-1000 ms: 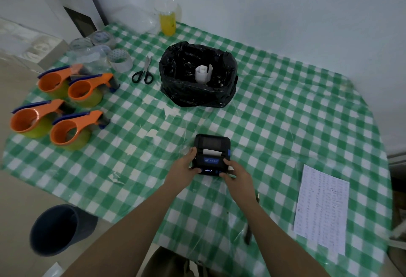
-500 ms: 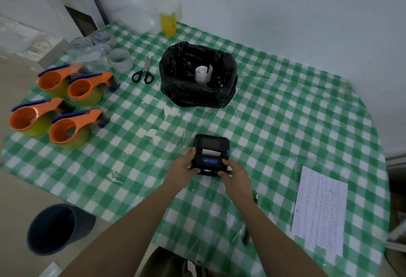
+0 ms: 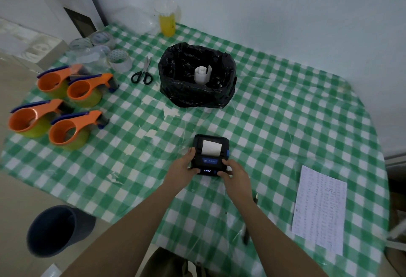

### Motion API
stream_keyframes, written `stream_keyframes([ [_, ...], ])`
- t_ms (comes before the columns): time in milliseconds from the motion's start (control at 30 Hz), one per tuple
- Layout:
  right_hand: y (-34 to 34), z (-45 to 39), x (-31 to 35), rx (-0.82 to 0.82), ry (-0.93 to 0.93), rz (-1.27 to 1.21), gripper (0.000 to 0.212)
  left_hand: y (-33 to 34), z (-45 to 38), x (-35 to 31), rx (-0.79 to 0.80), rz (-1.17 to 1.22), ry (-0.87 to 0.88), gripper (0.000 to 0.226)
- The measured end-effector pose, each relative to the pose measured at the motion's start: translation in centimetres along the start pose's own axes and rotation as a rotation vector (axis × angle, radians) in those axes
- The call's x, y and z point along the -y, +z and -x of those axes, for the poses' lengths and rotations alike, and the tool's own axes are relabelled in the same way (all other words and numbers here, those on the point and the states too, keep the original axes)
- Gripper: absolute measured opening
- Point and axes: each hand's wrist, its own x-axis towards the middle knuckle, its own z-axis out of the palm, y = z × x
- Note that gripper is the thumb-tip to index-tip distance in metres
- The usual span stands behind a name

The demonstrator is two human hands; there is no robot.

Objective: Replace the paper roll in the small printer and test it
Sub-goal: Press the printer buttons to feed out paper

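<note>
Green-checked cloth covers the bench (image 3: 285,122). Printer (image 3: 211,154) lies flat near the front edge, with a white paper strip (image 3: 211,147) showing at its top. Left hand (image 3: 183,166) grips its left side, fingers closed on the casing. Right hand (image 3: 236,172) grips its front right corner, thumb on top. Black bag (image 3: 197,78) behind holds a paper roll (image 3: 202,74).
</note>
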Motion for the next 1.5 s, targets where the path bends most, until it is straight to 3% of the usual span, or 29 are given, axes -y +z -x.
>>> stream_keyframes([
  [1500,0.01,0.02,0.0,-0.001,0.008,-0.013,0.033,-0.08,-0.03,0.13,0.012,-0.009,0.003,0.075],
])
